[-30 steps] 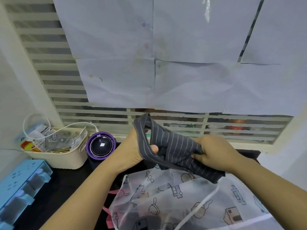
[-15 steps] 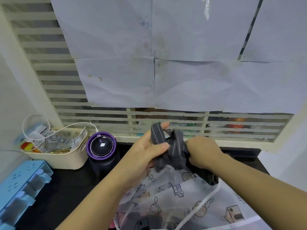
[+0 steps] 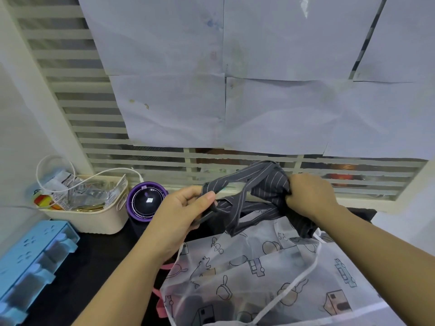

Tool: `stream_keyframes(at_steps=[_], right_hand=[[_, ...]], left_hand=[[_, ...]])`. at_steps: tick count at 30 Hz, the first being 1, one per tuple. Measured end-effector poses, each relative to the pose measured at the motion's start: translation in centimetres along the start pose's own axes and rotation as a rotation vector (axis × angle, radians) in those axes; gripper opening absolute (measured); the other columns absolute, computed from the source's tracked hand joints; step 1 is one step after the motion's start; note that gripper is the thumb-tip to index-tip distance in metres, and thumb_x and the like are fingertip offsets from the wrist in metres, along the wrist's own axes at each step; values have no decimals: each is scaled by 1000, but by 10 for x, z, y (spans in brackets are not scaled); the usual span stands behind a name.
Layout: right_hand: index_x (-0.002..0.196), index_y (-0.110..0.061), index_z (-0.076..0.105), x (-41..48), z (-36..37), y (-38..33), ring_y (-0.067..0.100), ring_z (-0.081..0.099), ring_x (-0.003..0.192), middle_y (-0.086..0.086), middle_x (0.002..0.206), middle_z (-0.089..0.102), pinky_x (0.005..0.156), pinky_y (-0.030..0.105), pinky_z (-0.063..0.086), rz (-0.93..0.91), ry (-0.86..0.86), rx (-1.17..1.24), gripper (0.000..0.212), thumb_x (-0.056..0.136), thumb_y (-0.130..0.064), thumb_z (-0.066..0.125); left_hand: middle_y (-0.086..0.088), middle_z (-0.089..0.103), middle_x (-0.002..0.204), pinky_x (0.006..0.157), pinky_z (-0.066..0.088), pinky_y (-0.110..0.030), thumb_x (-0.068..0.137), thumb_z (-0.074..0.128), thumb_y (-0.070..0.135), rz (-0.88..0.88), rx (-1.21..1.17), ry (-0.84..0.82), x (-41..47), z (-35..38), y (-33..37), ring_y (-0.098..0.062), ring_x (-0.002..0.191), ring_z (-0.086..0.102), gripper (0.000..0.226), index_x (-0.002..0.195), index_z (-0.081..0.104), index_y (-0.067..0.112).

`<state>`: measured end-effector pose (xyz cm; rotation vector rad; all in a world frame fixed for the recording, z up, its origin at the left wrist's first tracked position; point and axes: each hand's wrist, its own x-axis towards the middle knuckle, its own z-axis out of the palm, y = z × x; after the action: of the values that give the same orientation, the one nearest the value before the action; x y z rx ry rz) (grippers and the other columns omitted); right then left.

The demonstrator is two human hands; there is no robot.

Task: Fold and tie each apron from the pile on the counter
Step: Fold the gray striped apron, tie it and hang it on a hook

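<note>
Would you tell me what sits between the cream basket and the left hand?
In the head view, a purple-rimmed round container stands between the cream basket and the left hand gripping the striped apron.

A dark counter (image 3: 101,260) runs along under the slatted window. At its back left corner sits a cream basket (image 3: 94,218) stuffed with packets, and just beside that a round purple-rimmed jar (image 3: 146,201). A pale blue plastic rack (image 3: 35,257) lies at the near left edge. A translucent printed apron (image 3: 247,278) is spread over the right part, with a pink strap (image 3: 161,307) poking out from under its left edge.
</note>
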<state>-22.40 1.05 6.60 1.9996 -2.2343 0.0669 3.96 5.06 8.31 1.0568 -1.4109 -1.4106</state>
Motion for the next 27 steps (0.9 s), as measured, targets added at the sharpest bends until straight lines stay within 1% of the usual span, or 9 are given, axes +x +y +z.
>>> stream_keyframes(at_steps=[4,11,16,18,19,21,23,25,27], right_hand=[[86,-18,53,2,5,6,24,55,70,1,75,55,59,28,43,22,56,78,5,83,-20,56],[101,-17,60,3,3,12,24,60,76,4,84,64,61,30,48,31,146,85,17,86,-24,57],[102,-18,60,0,-2,10,25,58,74,4,84,64,54,27,37,3,184,87,18,85,-24,56],[97,-18,60,-1,-7,7,25,52,68,3,77,60,50,27,32,7,217,146,15,83,-23,56],[94,-18,60,-1,-10,5,25,50,66,2,73,58,50,27,32,10,240,178,13,82,-22,57],[90,-18,60,-1,-17,3,24,47,65,0,69,54,53,29,33,12,276,211,10,81,-21,58],[90,-18,60,-4,-23,0,23,44,66,-1,68,49,55,29,32,12,283,204,10,81,-22,58],[92,-17,60,-6,-28,-1,24,45,67,-1,68,49,55,30,33,0,284,187,11,82,-22,58],[93,-17,60,-9,-31,-1,26,51,70,-1,70,51,56,30,35,-10,281,188,12,82,-22,58]], left_hand=[[3,74,81,82,54,-34,92,59,24,51,268,119,4,-8,-3,-12,80,70,18,84,74,22],[15,73,84,71,49,-10,89,52,-11,244,187,62,-3,2,11,2,79,66,48,83,74,32],[9,71,81,49,43,-20,91,48,-9,510,31,199,-3,6,19,-6,46,45,41,98,64,28],[10,62,58,53,40,-28,99,43,20,336,115,60,0,5,16,-9,43,40,18,102,61,22],[9,60,54,58,41,-30,95,40,36,189,205,-86,2,5,13,-13,44,41,31,102,62,15],[1,70,73,67,47,-32,84,41,53,-61,562,-435,2,3,6,-22,55,54,53,110,61,12],[0,69,95,77,53,-37,85,54,46,-71,907,-676,0,4,-3,-22,78,63,37,113,60,23],[10,66,99,78,53,-30,85,60,27,22,795,-590,2,2,-7,-13,82,62,26,109,62,34],[22,64,95,78,48,-23,87,62,16,112,469,-195,7,3,-3,-1,83,60,29,105,62,39]])
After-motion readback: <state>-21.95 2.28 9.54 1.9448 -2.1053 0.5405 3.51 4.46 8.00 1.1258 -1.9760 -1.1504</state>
